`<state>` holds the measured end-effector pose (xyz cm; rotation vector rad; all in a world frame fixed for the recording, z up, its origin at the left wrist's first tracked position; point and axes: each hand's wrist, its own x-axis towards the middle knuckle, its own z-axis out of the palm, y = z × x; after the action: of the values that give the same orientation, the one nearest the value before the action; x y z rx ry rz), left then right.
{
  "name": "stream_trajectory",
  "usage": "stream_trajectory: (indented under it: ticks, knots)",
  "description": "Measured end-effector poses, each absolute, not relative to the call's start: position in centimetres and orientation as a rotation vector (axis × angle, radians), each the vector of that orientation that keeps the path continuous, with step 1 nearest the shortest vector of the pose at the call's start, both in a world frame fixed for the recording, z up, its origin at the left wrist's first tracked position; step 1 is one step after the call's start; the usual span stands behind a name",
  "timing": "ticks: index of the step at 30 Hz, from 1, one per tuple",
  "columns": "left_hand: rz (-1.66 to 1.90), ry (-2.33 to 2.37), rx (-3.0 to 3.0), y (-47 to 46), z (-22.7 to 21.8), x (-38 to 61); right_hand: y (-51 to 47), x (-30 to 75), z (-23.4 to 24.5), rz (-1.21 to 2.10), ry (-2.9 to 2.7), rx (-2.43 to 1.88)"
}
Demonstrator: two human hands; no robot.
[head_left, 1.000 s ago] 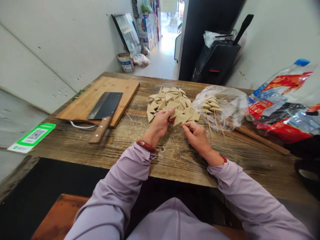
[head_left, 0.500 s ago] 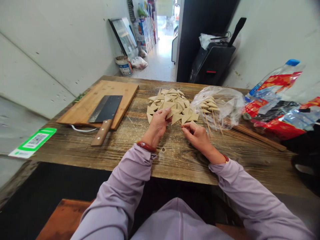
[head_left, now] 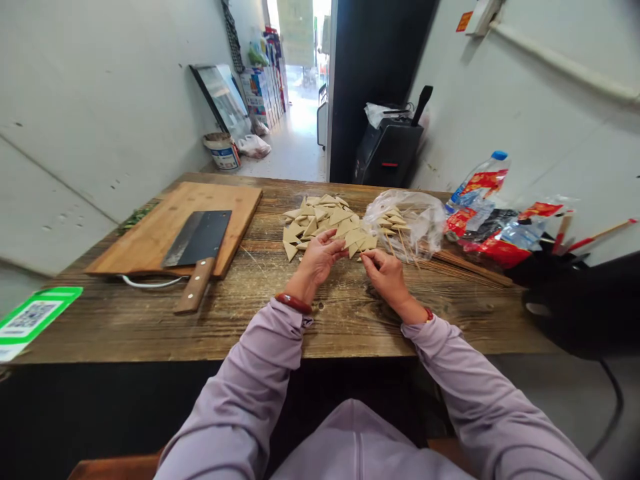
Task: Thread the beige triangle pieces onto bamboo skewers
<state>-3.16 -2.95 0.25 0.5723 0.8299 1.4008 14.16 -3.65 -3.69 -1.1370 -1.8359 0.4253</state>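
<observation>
Left grip (head_left: 317, 260): fingers curled, hold unclear. Right grip (head_left: 386, 277): fingertips pinched together, hold too small to tell. Beige triangles (head_left: 317, 223): heap just ahead of both grips, on tabletop (head_left: 240, 327). Plastic bag (head_left: 405, 223): ahead, right. Cleaver (head_left: 197, 243): left, on board (head_left: 165, 227).

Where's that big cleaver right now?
In the head view, the cleaver lies on the wooden cutting board, its handle jutting past the near edge, to the left of the person's left hand.

The head-worn camera looks forward and down, close over the left hand (head_left: 317, 259), right hand (head_left: 387, 280) and wooden counter (head_left: 125, 333).
</observation>
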Motion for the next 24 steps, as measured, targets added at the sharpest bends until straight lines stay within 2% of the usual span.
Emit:
stream_trajectory:
  ticks: [4,10,18,24]
  knots:
    - [1.376,0.842,0.622,-3.0,0.6,-3.2,-3.9,13.9,-3.7,0.326,-1.866,-1.189]
    - [1.328,0.963,0.743,-2.7,1.0,-3.7,-3.6,16.8,-2.1,0.416,-1.811,-1.214]
    - [1.363,0.950,0.739,-2.5,1.2,-4.1,-1.9,25.4,-0.9,0.767,-1.391,-1.494]
    - [1.370,0.979,0.723,-2.4,1.3,-4.3,1.9,24.7,-1.2,0.914,-1.320,-1.516]
